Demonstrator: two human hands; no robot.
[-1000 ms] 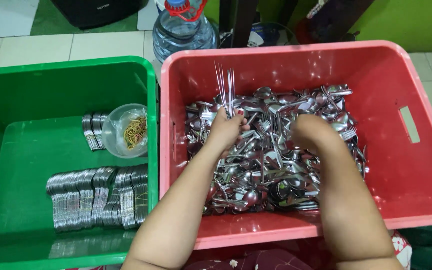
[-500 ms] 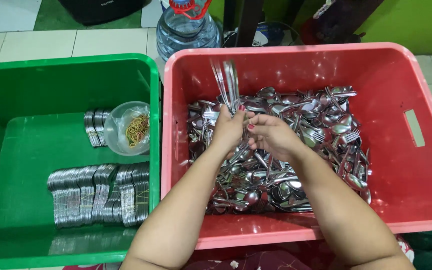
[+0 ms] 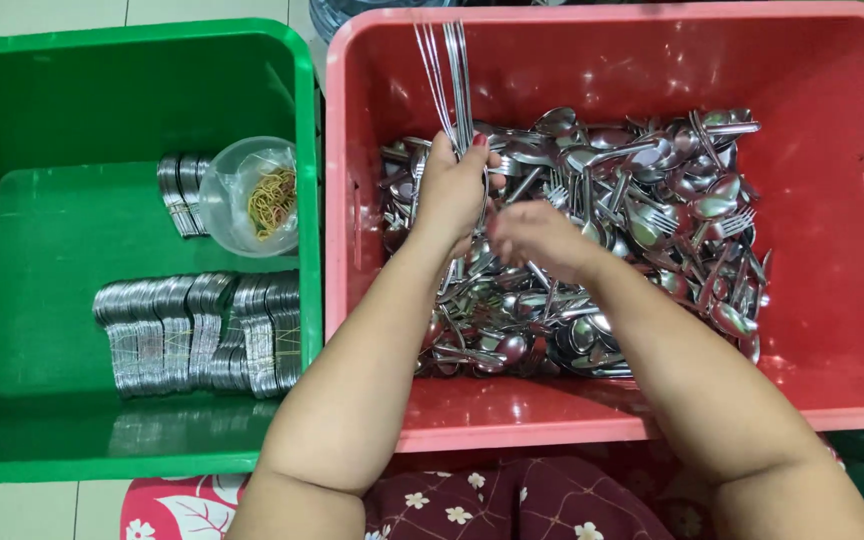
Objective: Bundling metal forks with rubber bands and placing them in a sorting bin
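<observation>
2 crates: 1 red [image 3: 852, 330], 1 green [image 3: 52, 110]; 1 clear bowl [image 3: 227, 190]; 2 hands: left [image 3: 452, 190], right [image 3: 542, 238].

Pale floor tiles [image 3: 42, 12] showed along the upper left of the frame and again at the bottom left corner, with thin dark seams between them. A red cloth with white flowers [image 3: 512, 505] lay along the bottom middle of the frame. The light was even and bright, casting only soft shadows.

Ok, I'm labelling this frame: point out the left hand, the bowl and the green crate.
left hand [image 3: 449, 190], head view, back of the hand
bowl [image 3: 224, 192], head view, clear left wall
green crate [image 3: 62, 230], head view, bare floor
</observation>
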